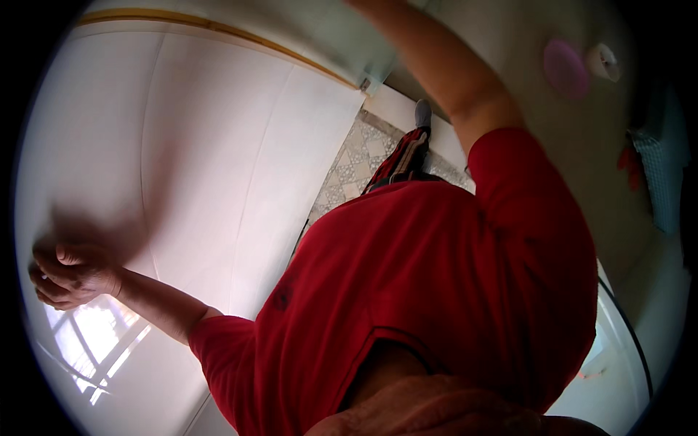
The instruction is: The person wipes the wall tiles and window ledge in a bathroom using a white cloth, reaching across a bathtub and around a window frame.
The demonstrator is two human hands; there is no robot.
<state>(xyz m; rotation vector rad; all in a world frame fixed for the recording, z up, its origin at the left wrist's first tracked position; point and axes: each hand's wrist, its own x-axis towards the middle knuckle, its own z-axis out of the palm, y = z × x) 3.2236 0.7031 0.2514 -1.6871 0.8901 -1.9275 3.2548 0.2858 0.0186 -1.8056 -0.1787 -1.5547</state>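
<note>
My left hand (76, 278) is beside a glossy white tiled wall (207, 141), with its fingers loosely curled and its thumb apart from them. I see nothing held in it, and whether the fingertips touch the wall cannot be told. A dark shadow lies on the wall around that hand. Just below it, a bright window reflection shows on the glossy surface. My right arm (458, 71) reaches up past the top rim of the picture, so the right hand is out of view. The red shirt (425, 283) on my body hides much of the middle.
Patterned floor tiles (354, 158) and a pale ledge (390, 103) lie around my grey shoe (423, 113). A yellow-brown strip (218, 24) edges the wall, with a glass panel (327, 32) beyond. At the right are a pink round item (566, 68), a white container (603, 61) and a blue-green basket (654, 174).
</note>
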